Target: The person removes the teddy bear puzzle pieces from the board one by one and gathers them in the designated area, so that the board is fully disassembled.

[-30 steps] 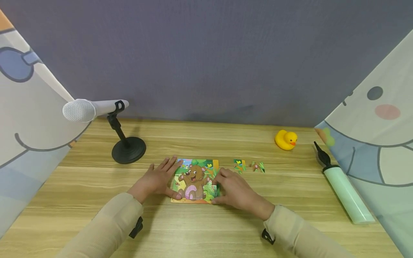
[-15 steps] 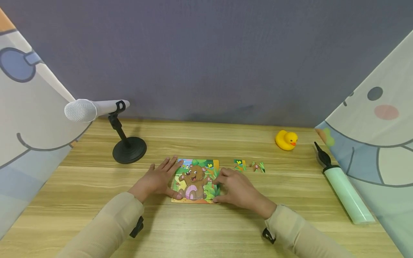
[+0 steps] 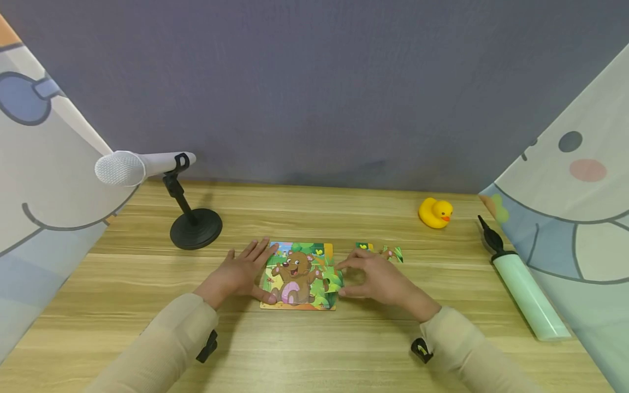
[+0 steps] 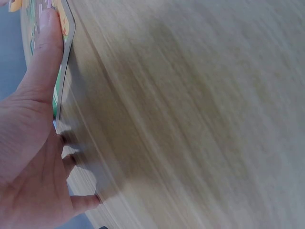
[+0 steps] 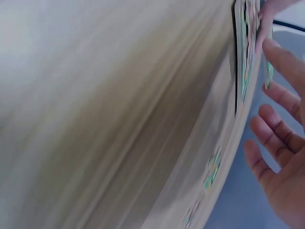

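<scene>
A jigsaw puzzle [image 3: 293,273] with a brown bear picture lies in its tray on the wooden table. My left hand [image 3: 239,274] rests along its left side with the fingers spread, the thumb [image 4: 47,36] lying on the lower left corner. Between thumb and index finger, my right hand [image 3: 375,277] pinches a green leafy puzzle piece [image 3: 334,279] over the puzzle's right edge. The right wrist view shows this puzzle piece [image 5: 269,74] raised above the tray. Two loose pieces lie behind the right hand: one with a yellow bird [image 3: 364,246], partly hidden, and one brown and green [image 3: 393,253].
A white microphone [image 3: 142,166] on a black stand [image 3: 196,228] is at the back left. At the back right sits a yellow rubber duck [image 3: 435,213]. A pale green hand pump [image 3: 530,297] lies along the right side. A grey panel [image 3: 314,93] rises behind the table.
My right hand has shifted right, away from the puzzle, bringing the green piece up out of the right side. It now covers part of the bird piece. The left hand stays put.
</scene>
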